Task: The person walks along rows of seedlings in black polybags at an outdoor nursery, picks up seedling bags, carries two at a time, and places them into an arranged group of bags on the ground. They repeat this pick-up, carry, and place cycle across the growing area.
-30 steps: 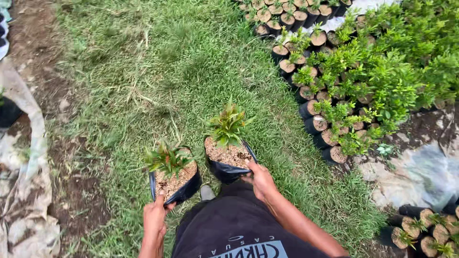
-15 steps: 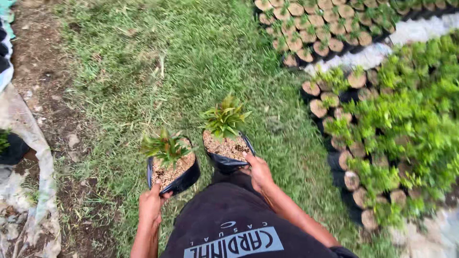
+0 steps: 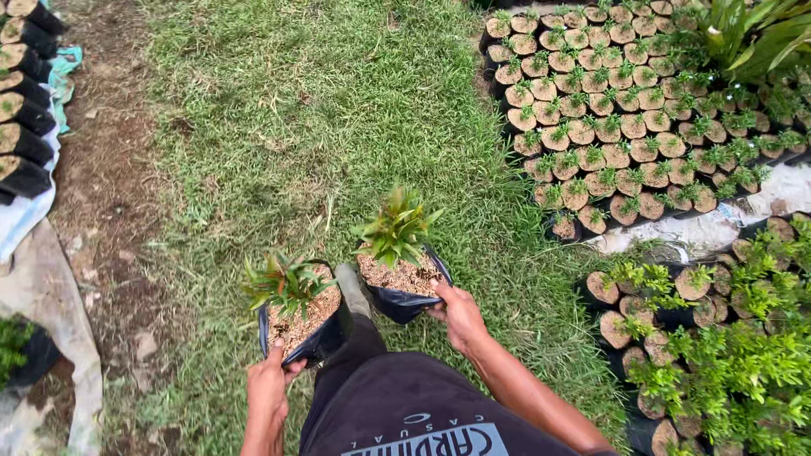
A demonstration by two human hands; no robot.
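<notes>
- A strip of grass (image 3: 321, 110) runs up the middle of the view; everything below is placed from it.
- To the right of the grass, dense rows of black nursery bags (image 3: 625, 110) with small seedlings stand packed together.
- Along the grass's left edge, past bare soil, a few more black bags (image 3: 21, 127) lie on a pale sheet.
- Over the near end of the grass, the right hand (image 3: 460, 317) holds a black seedling bag (image 3: 404, 283) upright, fingers curled around its rim, plant pointing up.
- Just left of it and slightly nearer the person, the left hand (image 3: 269, 388) grips a second seedling bag (image 3: 300, 317), tilted a little, fingers closed on its lower edge.
- The two bags are close together but apart, one per hand.
</notes>
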